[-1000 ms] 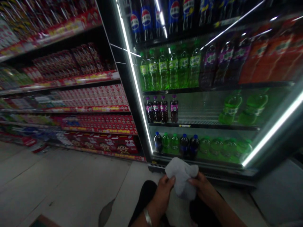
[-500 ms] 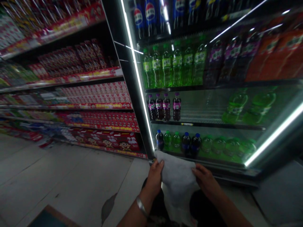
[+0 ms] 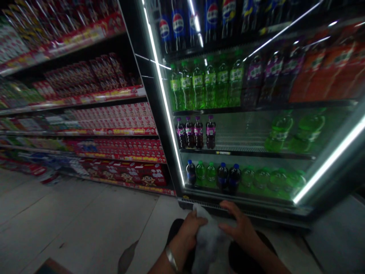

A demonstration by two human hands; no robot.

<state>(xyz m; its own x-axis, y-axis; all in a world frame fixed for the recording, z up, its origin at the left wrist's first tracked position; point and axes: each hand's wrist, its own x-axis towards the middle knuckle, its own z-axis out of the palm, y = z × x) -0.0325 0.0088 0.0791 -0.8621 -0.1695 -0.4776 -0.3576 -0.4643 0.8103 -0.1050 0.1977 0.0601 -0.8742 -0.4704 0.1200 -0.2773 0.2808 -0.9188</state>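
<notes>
A white cloth (image 3: 208,239) hangs between my two hands, low in the middle of the view, over my dark-clad knees. My left hand (image 3: 189,230), with a metal bangle on its wrist, pinches the cloth's upper left edge. My right hand (image 3: 239,228) lies over the cloth's right side with the fingers partly spread and pressed on it. Both hands are just in front of the bottom grille (image 3: 205,203) of an open drinks cooler (image 3: 242,152).
The cooler holds green, purple, blue-capped and orange bottles on several shelves; its lit door frame (image 3: 327,163) stands at the right. Store shelves (image 3: 114,133) of red packaged goods fill the left. Grey tiled floor (image 3: 71,228) lies at the lower left.
The cloth, spread wide and held up half a second ago, is now gathered and lower. Both hands came down and closer together in front of the cooler's base.
</notes>
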